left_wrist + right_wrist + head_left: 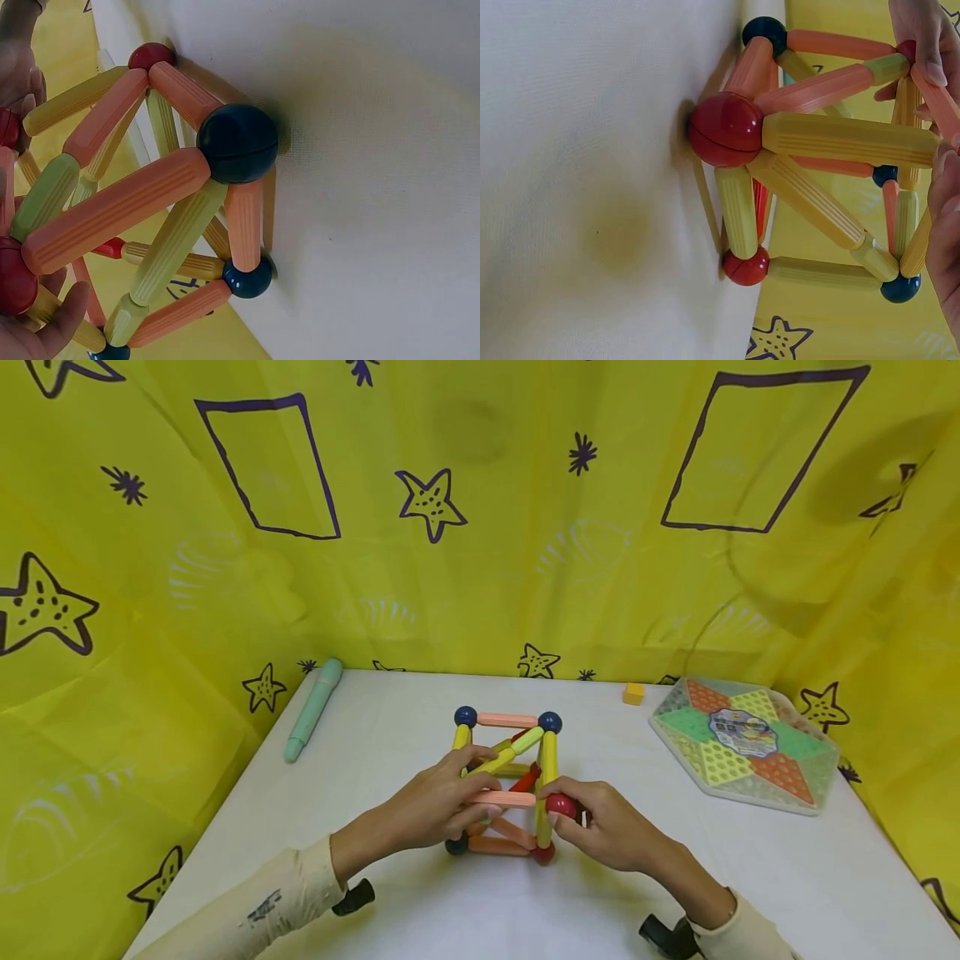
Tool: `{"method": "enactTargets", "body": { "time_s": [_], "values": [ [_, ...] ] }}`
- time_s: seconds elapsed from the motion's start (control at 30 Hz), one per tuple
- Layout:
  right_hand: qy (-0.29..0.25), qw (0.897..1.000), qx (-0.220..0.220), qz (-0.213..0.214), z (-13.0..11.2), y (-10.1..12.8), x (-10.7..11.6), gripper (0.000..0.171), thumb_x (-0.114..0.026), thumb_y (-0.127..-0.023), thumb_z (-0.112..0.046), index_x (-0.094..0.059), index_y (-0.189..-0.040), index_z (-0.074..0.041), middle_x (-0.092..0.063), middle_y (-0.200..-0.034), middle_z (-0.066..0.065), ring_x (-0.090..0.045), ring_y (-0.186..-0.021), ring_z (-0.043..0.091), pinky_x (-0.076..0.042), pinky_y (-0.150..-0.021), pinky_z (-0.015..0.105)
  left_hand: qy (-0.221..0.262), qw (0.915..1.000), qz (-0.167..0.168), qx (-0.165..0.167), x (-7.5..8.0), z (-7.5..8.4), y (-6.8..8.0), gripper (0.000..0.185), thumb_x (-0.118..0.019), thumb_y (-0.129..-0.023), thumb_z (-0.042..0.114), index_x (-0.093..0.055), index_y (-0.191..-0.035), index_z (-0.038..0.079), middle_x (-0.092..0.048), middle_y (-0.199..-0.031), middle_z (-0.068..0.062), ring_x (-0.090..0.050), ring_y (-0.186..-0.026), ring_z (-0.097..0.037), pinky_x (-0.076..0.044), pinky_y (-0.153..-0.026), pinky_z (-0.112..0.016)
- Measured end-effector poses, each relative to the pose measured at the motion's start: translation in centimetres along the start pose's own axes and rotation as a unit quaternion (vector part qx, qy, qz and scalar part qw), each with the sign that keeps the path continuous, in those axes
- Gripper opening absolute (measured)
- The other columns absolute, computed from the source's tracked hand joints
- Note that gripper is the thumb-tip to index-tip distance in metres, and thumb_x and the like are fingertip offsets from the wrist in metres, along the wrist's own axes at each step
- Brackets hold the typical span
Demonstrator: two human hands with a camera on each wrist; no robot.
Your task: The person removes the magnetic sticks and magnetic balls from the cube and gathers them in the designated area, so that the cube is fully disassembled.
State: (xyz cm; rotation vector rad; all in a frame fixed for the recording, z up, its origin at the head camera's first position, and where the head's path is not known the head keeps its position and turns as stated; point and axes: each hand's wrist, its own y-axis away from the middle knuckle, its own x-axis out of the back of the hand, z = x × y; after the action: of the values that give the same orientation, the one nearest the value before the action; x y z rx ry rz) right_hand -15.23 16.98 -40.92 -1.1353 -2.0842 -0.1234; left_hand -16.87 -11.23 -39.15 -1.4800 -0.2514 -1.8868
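A: What sits at the centre of the white table (pixel 420 727)?

B: A rod-and-ball cube frame (pixel 504 785), standing on the tabletop between both hands. Dark blue balls cap its two far top corners, and a pink rod (pixel 507 720) runs between them.

A: And the hands?

B: The left hand (pixel 442 806) comes in from 8 o'clock, its fingers curled over the near top pink rod (pixel 501 798) and holding it. The right hand (pixel 600 822) comes from 4 o'clock and pinches a red ball (pixel 561 805) at the frame's near right top corner.

A: Anything hard to read?

B: The near left lower corner is mostly hidden behind the left fingers; only a dark ball (pixel 455 845) peeks out. The inner diagonal rods overlap, so I cannot tell exactly where each one joins. In the wrist views only fingertips show at the picture edges.

A: What lies further out?

B: At 10 o'clock a mint green pen (pixel 313 708) by the table's edge. At 1 o'clock a small yellow block (pixel 633 693), and at 3 o'clock a hexagonal board (pixel 746 743) with coloured triangles. Its centre label is too small to read. Yellow cloth (pixel 480 527) with stars hangs all round
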Motion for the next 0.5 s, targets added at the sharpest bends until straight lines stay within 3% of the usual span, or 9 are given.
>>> {"method": "enactTargets", "body": {
  "time_s": [0.3, 0.5],
  "values": [
    [-0.023, 1.0, 0.018, 0.004, 0.4, 0.6, 0.6, 0.024, -0.061, -0.099, -0.01, -0.064, -0.122, -0.013, -0.06, -0.084, -0.007, -0.05, -0.066, 0.001, -0.046, -0.053, 0.02, 0.001, 0.9996, -0.012, 0.026, 0.1, 0.2, -0.2, 0.027, -0.064, -0.097, 0.043, -0.07, -0.114, 0.023, -0.047, -0.148, -0.005, -0.051, -0.127, -0.022, -0.055, -0.09, -0.035],
    [-0.023, 0.999, -0.007, 0.03, 1.2, 1.3, 1.4, 0.025, -0.068, -0.096, -0.012, -0.058, -0.12, -0.012, -0.067, -0.087, -0.006, -0.056, -0.068, 0.003, -0.05, -0.056, 0.022, 0.0, 0.9982, -0.027, 0.054, 0.2, 0.3, -0.1, 0.03, -0.06, -0.098, 0.048, -0.068, -0.117, 0.026, -0.043, -0.15, -0.004, -0.051, -0.13, -0.023, -0.054, -0.096, -0.04]
  ]
}}
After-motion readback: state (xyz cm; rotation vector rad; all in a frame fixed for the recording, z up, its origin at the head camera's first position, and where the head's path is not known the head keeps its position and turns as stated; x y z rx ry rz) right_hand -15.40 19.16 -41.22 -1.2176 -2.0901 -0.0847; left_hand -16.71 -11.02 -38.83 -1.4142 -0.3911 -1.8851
